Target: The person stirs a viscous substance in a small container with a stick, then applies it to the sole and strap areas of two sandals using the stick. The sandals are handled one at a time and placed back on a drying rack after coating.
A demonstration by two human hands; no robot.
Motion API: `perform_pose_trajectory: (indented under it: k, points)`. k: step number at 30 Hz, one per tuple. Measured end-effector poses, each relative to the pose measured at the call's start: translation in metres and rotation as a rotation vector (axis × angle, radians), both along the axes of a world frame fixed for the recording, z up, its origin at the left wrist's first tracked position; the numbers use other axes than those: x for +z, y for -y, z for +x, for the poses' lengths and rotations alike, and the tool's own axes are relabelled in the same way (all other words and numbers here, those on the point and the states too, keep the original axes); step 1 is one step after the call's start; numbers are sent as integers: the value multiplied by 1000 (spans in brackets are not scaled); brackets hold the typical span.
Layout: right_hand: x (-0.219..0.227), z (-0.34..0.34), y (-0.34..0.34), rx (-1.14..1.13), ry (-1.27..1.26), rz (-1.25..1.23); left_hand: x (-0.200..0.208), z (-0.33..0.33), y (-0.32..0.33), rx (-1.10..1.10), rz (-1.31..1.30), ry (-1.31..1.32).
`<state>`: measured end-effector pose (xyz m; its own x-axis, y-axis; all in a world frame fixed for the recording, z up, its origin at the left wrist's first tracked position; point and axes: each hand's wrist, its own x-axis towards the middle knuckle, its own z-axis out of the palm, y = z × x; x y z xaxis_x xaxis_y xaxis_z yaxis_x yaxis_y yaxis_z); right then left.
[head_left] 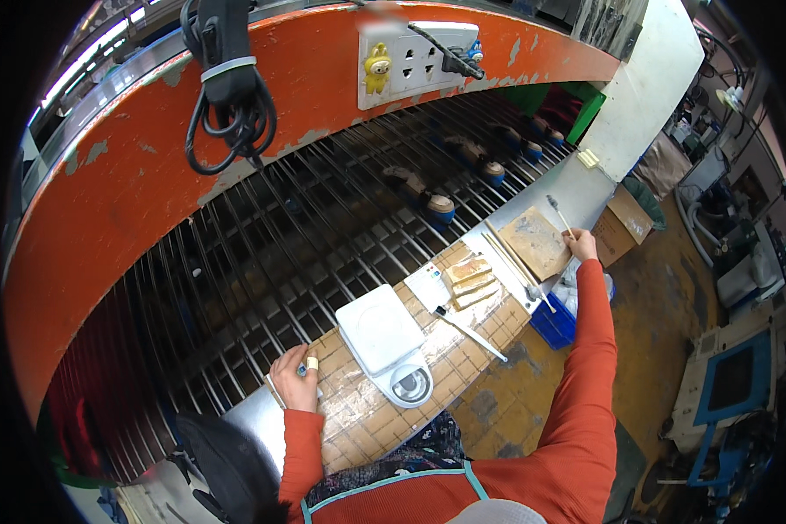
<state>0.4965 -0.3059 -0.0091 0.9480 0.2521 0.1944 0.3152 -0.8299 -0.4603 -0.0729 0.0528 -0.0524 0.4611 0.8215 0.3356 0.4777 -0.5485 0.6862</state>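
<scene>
My right hand (582, 244) is stretched out at the far right end of the work surface. Its fingers pinch a thin stick with a dark tuft (555, 204), held above a stained brown square board (533, 237). Several thin sticks (513, 262) lie along that board's left side. My left hand (293, 377) rests at the left end of the tile-patterned surface (348, 419), fingers curled. A pale band is around one finger, and a small blue bit shows beside it; what these fingers hold is hidden. Between the hands stands a white box-shaped device (378, 327) with a round metal-coloured cup (410, 384).
Beyond the surface runs a bed of metal rods (323, 218) carrying several shoe-like pieces (440, 208), under an orange beam (122, 157) with hanging cables (227, 113). Tan blocks (472, 284) and a white-handled brush (476, 336) lie mid-surface. A blue basket (550, 325) and cardboard box (622, 225) stand right.
</scene>
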Motion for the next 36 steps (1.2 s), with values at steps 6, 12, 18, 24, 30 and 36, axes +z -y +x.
perform_pose_trajectory:
  k: [6,12,18,24,30,36]
  points:
    - [-14,-25,-36,-73,306,-76,1,-1,3,47,-22,-35]
    - [-25,-57,-53,87,215,-37,3,0,3,74,-73,-29]
    - [-33,-71,-53,204,277,-70,1,0,1,62,-56,-18]
    - [-34,-76,-63,121,336,-195,2,0,2,61,-80,4]
    - [-18,-83,-102,174,416,-179,4,-1,2,47,-78,20]
    - [-8,-85,-208,484,411,-97,1,-4,1,127,-181,210]
